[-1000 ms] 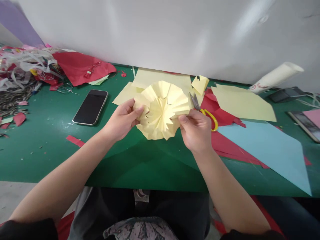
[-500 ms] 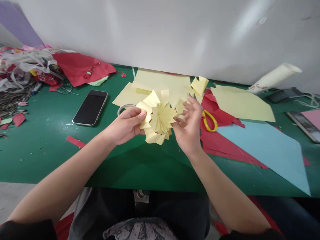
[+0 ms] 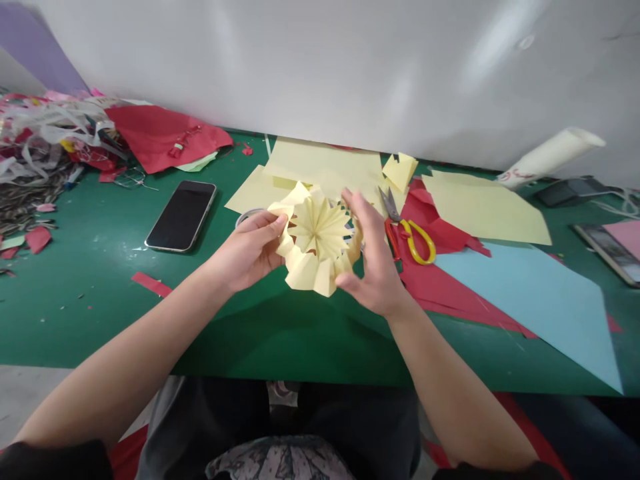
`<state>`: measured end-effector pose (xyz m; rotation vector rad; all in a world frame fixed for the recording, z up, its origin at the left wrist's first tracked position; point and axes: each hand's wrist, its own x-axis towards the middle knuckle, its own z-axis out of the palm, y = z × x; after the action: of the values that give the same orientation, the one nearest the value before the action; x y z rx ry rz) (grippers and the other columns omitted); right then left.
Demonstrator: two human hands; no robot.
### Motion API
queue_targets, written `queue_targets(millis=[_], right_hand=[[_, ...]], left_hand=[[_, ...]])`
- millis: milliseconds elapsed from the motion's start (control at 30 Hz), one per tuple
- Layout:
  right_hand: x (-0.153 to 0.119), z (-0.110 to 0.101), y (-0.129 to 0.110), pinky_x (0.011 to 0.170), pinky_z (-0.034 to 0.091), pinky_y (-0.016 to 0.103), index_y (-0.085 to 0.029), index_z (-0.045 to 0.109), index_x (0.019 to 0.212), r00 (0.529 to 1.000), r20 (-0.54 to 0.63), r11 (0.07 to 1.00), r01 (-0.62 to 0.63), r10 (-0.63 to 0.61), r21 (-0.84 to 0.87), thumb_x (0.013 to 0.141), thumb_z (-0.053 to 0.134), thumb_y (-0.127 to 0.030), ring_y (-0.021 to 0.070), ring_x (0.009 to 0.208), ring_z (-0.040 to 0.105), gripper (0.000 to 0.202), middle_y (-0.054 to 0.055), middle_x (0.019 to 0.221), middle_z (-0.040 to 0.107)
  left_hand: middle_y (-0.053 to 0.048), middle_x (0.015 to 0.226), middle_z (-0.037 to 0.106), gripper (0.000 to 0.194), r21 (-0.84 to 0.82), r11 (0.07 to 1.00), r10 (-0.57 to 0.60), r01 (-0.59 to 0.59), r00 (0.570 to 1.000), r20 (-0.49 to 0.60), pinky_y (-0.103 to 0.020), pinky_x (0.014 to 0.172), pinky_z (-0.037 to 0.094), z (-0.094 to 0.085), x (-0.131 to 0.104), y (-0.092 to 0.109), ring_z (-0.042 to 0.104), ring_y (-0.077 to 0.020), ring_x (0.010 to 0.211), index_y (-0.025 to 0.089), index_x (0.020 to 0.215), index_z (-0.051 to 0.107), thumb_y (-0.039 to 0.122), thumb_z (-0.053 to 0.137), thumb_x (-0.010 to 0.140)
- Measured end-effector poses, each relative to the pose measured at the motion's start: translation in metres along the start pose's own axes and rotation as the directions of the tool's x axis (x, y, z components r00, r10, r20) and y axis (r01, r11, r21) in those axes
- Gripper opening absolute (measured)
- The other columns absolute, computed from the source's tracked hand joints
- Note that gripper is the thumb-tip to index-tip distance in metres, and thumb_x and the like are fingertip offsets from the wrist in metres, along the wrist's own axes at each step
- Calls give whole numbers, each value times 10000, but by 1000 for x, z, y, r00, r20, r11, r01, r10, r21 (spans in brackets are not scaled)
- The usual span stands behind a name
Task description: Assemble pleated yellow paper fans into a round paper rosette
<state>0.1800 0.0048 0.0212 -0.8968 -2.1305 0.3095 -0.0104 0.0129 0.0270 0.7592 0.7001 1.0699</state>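
Observation:
A pale yellow folded paper flower [image 3: 319, 230], pleated round its centre with cut gaps and a wavy rim, is held over the table. My left hand [image 3: 260, 243] pinches its left rim, thumb on top and fingers beneath. My right hand [image 3: 373, 257] cups the right side, thumb and fingers spread apart; whether the palm touches the paper cannot be made out. Just right of that hand lie scissors [image 3: 400, 227] with red and yellow handles. Behind the flower are pale yellow paper sheets [image 3: 325, 160] and, partly hidden, a roll of tape [image 3: 249, 215].
A phone [image 3: 183, 215] lies to the left, near red paper [image 3: 165, 137] and a heap of scraps [image 3: 45, 147]. To the right are blue paper [image 3: 540, 287], a yellow sheet [image 3: 490, 207], a white roll [image 3: 555, 157] and another phone [image 3: 607, 250].
The flower has been spread wider and rounder, its centre now facing up. My right hand has gone from fingering the right edge to cupping it with fingers apart, uncovering the scissor blades.

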Motion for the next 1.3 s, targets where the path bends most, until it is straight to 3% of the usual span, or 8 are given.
queue_targets(millis=[167,367,500,700,867,1000,1200,1300], right_hand=[[0,1,-4,1057,119,623,-205,170,1385,994,48,963,104,-95,-250,672,497,-685,351,1339,183,920,149,1434,249],[0,-4,-8,1066,252,518,-209,209,1373,987,95,985,137,-127,-107,809,465,-415,256,1304,301,653,120,1389,331],[1,-7,-8,1050,285,519,-232,195,1383,980,135,989,148,-144,-20,832,407,-478,265,1325,265,640,98,1427,282],[1,-7,-5,933,432,450,-297,281,1352,958,47,936,285,-282,-205,744,546,-533,255,1180,445,703,84,1292,422],[2,-7,-6,994,323,546,-356,257,1336,927,130,909,371,-351,-190,815,326,-603,303,1300,258,581,36,1412,206],[1,-4,-9,984,313,562,-325,363,1245,894,226,900,419,-387,-117,865,254,-517,306,1274,273,440,49,1365,238],[-1,3,-9,883,434,489,-275,449,1100,883,148,871,466,-446,-156,811,456,-327,249,1109,414,294,73,1190,354],[-2,2,-10,815,479,440,-272,467,1076,910,47,890,412,-411,-196,792,488,-298,227,1038,458,287,73,1132,400]], left_hand=[[8,637,568,103,-63,994,-92,94,995,29,-169,440,471,4,-3,0,581,-82,521,136,796,539,205,471,830],[-21,720,598,101,0,997,-79,79,996,44,-186,481,483,6,-5,-1,601,-107,608,131,871,547,193,507,802],[-49,830,613,171,23,999,-50,48,994,94,-207,541,494,4,-5,-4,617,-140,720,141,954,557,210,497,810],[-22,829,584,190,54,993,-117,110,980,161,-205,543,479,2,-5,-7,582,-114,688,168,941,568,259,563,775],[18,755,521,220,117,978,-192,170,957,217,-175,508,453,1,-7,-6,524,-69,611,175,882,578,299,646,714],[17,810,513,222,178,970,-204,164,948,244,-148,509,411,0,-8,-8,515,-63,672,192,929,565,311,620,749],[35,704,521,143,138,968,-232,209,956,180,-135,481,392,7,-9,-8,511,-39,570,173,903,514,199,576,777],[19,695,572,157,55,964,-264,259,956,131,-166,524,442,11,-10,-6,561,-60,562,176,947,487,148,498,793]])
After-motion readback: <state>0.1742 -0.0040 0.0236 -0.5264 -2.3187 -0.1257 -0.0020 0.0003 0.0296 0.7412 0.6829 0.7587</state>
